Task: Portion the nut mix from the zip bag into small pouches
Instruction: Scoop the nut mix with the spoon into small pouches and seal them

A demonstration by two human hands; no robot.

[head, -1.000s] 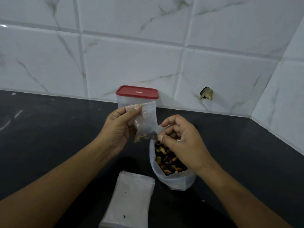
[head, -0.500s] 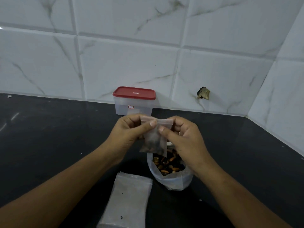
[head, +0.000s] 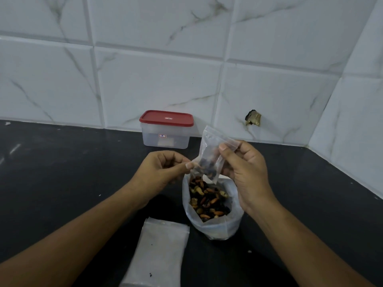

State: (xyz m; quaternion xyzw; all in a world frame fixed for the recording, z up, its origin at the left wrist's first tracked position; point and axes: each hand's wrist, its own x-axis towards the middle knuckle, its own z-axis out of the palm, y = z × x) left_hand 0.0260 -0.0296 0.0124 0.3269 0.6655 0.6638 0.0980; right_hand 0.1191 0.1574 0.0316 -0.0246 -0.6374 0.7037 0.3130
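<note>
A small clear pouch [head: 209,156] with some nuts at its bottom hangs tilted above the open zip bag [head: 215,226]. My right hand [head: 246,170] pinches the pouch's upper right edge between thumb and fingers. My left hand [head: 161,172] pinches its lower left corner. The zip bag stands on the black counter, its mouth open, and holds a nut mix [head: 207,199] of cashews, almonds and dark pieces. A stack of flat pouches [head: 159,253] lies on the counter in front of the bag, to its left.
A clear plastic box with a red lid [head: 166,129] stands against the white tiled wall behind the hands. The black counter [head: 62,172] runs left and right; the tiled wall turns a corner at the right. Crumbs dot the counter.
The pouch has swung from upright between both hands' fingertips to tilted. My right hand now holds its top edge higher and further right, while my left hand has slid down to the bottom corner.
</note>
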